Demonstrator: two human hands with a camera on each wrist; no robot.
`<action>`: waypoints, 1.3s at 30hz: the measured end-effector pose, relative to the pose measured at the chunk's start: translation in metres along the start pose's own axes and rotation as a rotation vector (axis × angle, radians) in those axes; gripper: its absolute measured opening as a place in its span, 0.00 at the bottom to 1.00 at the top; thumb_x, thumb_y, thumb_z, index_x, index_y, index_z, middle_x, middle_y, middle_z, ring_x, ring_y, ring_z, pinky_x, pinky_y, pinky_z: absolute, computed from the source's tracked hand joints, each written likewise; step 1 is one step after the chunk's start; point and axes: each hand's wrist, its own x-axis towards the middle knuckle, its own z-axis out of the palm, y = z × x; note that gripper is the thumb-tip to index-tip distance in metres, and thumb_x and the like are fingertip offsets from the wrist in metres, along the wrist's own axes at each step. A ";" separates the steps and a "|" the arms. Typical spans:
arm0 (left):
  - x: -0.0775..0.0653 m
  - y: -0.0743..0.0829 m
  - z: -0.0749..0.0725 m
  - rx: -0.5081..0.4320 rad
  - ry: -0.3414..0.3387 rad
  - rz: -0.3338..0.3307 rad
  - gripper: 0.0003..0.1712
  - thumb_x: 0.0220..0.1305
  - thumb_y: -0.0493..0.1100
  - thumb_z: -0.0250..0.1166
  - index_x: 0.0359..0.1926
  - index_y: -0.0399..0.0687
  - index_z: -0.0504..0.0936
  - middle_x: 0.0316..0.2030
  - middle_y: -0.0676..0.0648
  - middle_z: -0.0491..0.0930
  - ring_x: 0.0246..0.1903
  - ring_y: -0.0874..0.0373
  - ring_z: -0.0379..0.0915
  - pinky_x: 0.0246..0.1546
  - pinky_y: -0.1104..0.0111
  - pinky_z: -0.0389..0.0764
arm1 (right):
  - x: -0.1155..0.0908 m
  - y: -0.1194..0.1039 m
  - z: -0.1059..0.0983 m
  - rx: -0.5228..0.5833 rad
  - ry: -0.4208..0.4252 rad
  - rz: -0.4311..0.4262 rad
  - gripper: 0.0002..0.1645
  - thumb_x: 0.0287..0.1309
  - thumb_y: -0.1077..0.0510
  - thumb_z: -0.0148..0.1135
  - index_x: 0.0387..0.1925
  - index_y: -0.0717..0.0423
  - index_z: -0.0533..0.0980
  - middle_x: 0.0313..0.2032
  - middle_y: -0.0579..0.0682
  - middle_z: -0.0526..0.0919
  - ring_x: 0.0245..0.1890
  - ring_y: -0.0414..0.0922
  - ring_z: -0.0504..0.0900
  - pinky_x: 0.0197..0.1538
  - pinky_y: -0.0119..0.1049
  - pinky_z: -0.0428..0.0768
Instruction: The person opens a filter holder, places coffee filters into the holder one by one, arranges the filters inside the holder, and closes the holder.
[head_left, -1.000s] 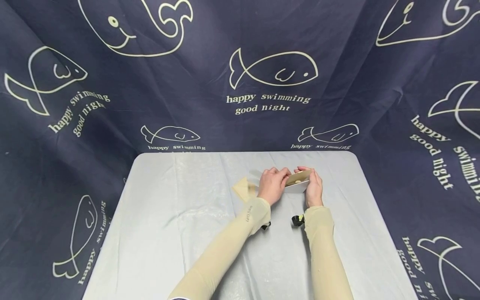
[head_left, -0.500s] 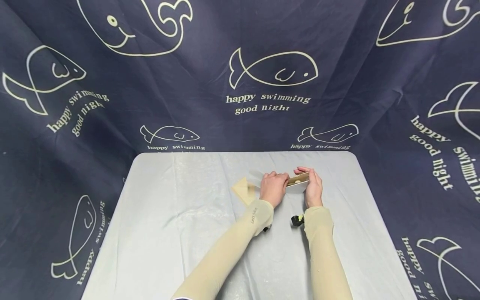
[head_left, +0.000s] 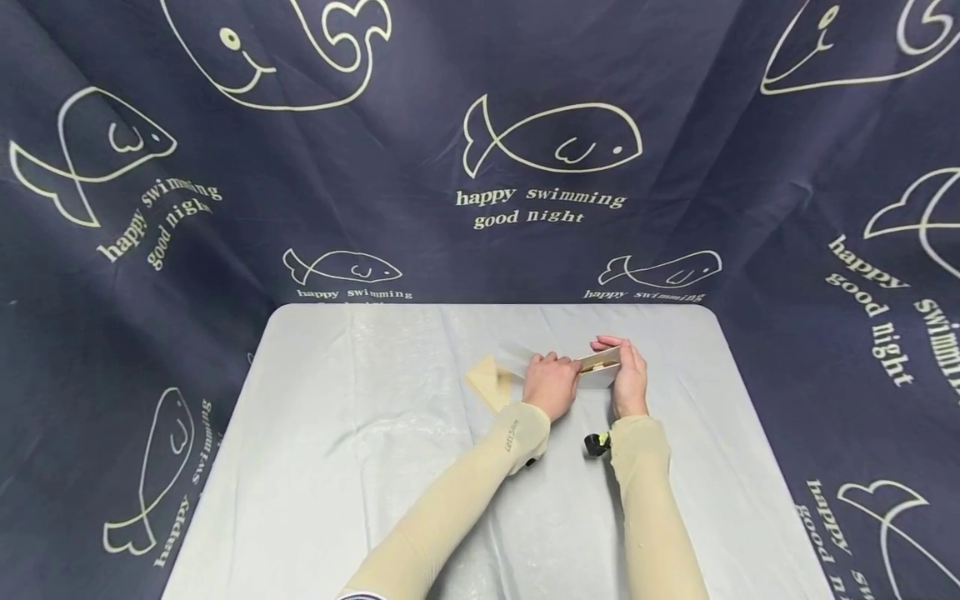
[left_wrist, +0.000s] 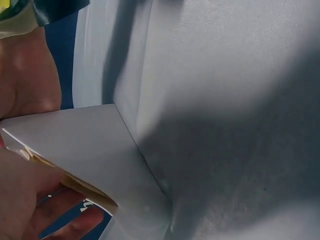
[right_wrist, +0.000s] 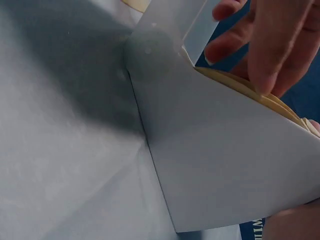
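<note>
A flat white cardboard box [head_left: 600, 379] stands on its long edge on the table, with a narrow opening along its top. Brown inner sides and thin yellowish pieces [right_wrist: 280, 106] show in that opening. My left hand [head_left: 551, 385] grips the box's upper edge at the left; in the right wrist view one fingertip touches the opening while other fingers lie behind the box. Curled round the box's right end, my right hand [head_left: 630, 383] holds it, fingers on the far side. A translucent plastic piece [right_wrist: 170, 22] extends from the box's left end.
A beige, pointed paper-like piece [head_left: 486, 382] lies on the table left of my left hand. The table [head_left: 315, 433] wears a pale, creased cover. A dark blue curtain [head_left: 420, 217] with fish drawings hangs behind and along both sides.
The box's opening has narrowed, its far wall coming closer to the near one. My left hand has shifted slightly right and toward me; the right hand keeps its hold.
</note>
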 end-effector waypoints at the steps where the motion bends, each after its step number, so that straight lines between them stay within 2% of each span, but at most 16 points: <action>1: 0.001 0.000 0.000 -0.002 -0.001 0.005 0.11 0.75 0.55 0.60 0.49 0.64 0.87 0.40 0.61 0.88 0.39 0.63 0.79 0.39 0.68 0.69 | 0.001 0.000 -0.001 -0.004 -0.001 -0.010 0.28 0.83 0.58 0.35 0.56 0.78 0.76 0.50 0.72 0.84 0.49 0.43 0.86 0.56 0.25 0.75; 5: 0.001 -0.001 -0.004 -0.034 -0.004 0.019 0.13 0.74 0.53 0.61 0.55 0.62 0.84 0.47 0.60 0.87 0.46 0.62 0.80 0.44 0.67 0.72 | 0.008 0.006 -0.003 -0.040 0.005 -0.029 0.29 0.83 0.56 0.35 0.55 0.76 0.77 0.50 0.73 0.83 0.48 0.44 0.86 0.55 0.26 0.76; 8: -0.009 -0.006 -0.008 -0.114 0.018 0.063 0.17 0.74 0.50 0.61 0.60 0.59 0.81 0.55 0.58 0.85 0.54 0.60 0.78 0.52 0.65 0.74 | 0.012 0.022 -0.006 -0.059 0.027 -0.030 0.31 0.84 0.53 0.34 0.55 0.73 0.78 0.50 0.72 0.84 0.45 0.40 0.87 0.53 0.24 0.77; 11: -0.032 -0.016 -0.009 -0.224 0.104 0.140 0.19 0.73 0.46 0.62 0.62 0.57 0.80 0.60 0.57 0.82 0.60 0.59 0.76 0.60 0.64 0.74 | 0.009 0.031 -0.006 -0.052 0.036 -0.013 0.32 0.84 0.53 0.33 0.54 0.72 0.79 0.48 0.71 0.85 0.43 0.38 0.86 0.51 0.24 0.78; 15: -0.064 -0.038 -0.007 -0.318 0.278 0.224 0.19 0.70 0.41 0.63 0.60 0.55 0.81 0.59 0.56 0.83 0.59 0.58 0.76 0.64 0.63 0.73 | -0.002 0.011 -0.002 -0.051 0.023 -0.001 0.30 0.84 0.56 0.34 0.53 0.76 0.77 0.48 0.74 0.83 0.43 0.43 0.87 0.51 0.28 0.78; 18: -0.085 -0.063 -0.004 -0.355 0.405 0.195 0.16 0.67 0.39 0.63 0.54 0.53 0.83 0.53 0.54 0.84 0.54 0.56 0.78 0.58 0.62 0.76 | -0.005 0.002 0.000 -0.076 0.020 -0.007 0.29 0.83 0.57 0.34 0.53 0.76 0.77 0.47 0.74 0.83 0.42 0.43 0.86 0.52 0.28 0.77; 21: -0.100 -0.093 0.003 -0.423 0.484 0.058 0.14 0.63 0.37 0.64 0.50 0.49 0.83 0.45 0.50 0.84 0.46 0.52 0.79 0.48 0.59 0.78 | -0.005 -0.001 0.002 -0.102 0.023 -0.009 0.29 0.83 0.57 0.34 0.52 0.76 0.77 0.47 0.73 0.84 0.42 0.42 0.86 0.52 0.28 0.76; 23: -0.105 -0.113 0.008 -0.488 0.473 -0.072 0.14 0.63 0.35 0.65 0.50 0.46 0.81 0.43 0.49 0.83 0.43 0.51 0.78 0.44 0.58 0.77 | -0.004 -0.001 0.002 -0.108 0.029 -0.013 0.29 0.83 0.57 0.34 0.52 0.75 0.77 0.46 0.71 0.85 0.41 0.42 0.86 0.51 0.28 0.77; 24: -0.106 -0.121 0.009 -0.529 0.442 -0.142 0.16 0.63 0.35 0.66 0.52 0.45 0.80 0.43 0.48 0.82 0.41 0.52 0.78 0.43 0.58 0.77 | -0.003 0.000 0.002 -0.105 0.035 -0.014 0.29 0.83 0.57 0.34 0.51 0.76 0.77 0.46 0.71 0.85 0.40 0.42 0.87 0.50 0.28 0.77; 26: -0.106 -0.135 0.014 -0.616 0.352 -0.268 0.19 0.64 0.35 0.67 0.56 0.45 0.77 0.44 0.48 0.80 0.39 0.53 0.77 0.42 0.58 0.77 | -0.002 0.000 0.001 -0.108 0.047 -0.017 0.28 0.83 0.57 0.35 0.51 0.75 0.78 0.45 0.70 0.86 0.40 0.42 0.87 0.49 0.27 0.78; 28: -0.104 -0.145 0.016 -0.682 0.240 -0.360 0.21 0.66 0.37 0.67 0.59 0.45 0.75 0.46 0.47 0.79 0.38 0.54 0.76 0.43 0.57 0.78 | -0.001 0.001 0.000 -0.115 0.052 -0.020 0.28 0.83 0.57 0.35 0.50 0.75 0.78 0.45 0.70 0.86 0.40 0.43 0.87 0.49 0.27 0.77; 30: -0.099 -0.151 0.018 -0.706 0.139 -0.414 0.23 0.68 0.40 0.68 0.61 0.44 0.74 0.49 0.46 0.79 0.40 0.52 0.78 0.46 0.56 0.79 | -0.001 0.000 0.001 -0.118 0.053 -0.015 0.28 0.83 0.57 0.35 0.50 0.75 0.78 0.45 0.70 0.86 0.41 0.43 0.86 0.50 0.27 0.77; 33: -0.092 -0.153 0.019 -0.657 0.033 -0.437 0.24 0.69 0.43 0.68 0.62 0.43 0.75 0.53 0.43 0.78 0.48 0.47 0.80 0.52 0.52 0.81 | -0.001 0.000 0.001 -0.119 0.057 -0.014 0.28 0.83 0.57 0.36 0.50 0.76 0.78 0.45 0.69 0.86 0.41 0.42 0.86 0.51 0.27 0.76; 36: -0.086 -0.150 0.021 -0.602 0.005 -0.469 0.22 0.69 0.46 0.69 0.60 0.43 0.77 0.54 0.41 0.77 0.51 0.44 0.79 0.52 0.50 0.82 | -0.002 0.000 0.001 -0.109 0.061 -0.013 0.28 0.83 0.56 0.36 0.50 0.76 0.77 0.45 0.70 0.86 0.40 0.42 0.86 0.51 0.28 0.77; 39: -0.084 -0.146 0.027 -0.580 0.021 -0.528 0.18 0.69 0.47 0.70 0.54 0.46 0.78 0.50 0.42 0.76 0.47 0.44 0.78 0.47 0.50 0.81 | -0.003 0.001 0.001 -0.110 0.055 -0.009 0.29 0.83 0.56 0.35 0.51 0.76 0.77 0.47 0.74 0.84 0.40 0.42 0.86 0.51 0.27 0.76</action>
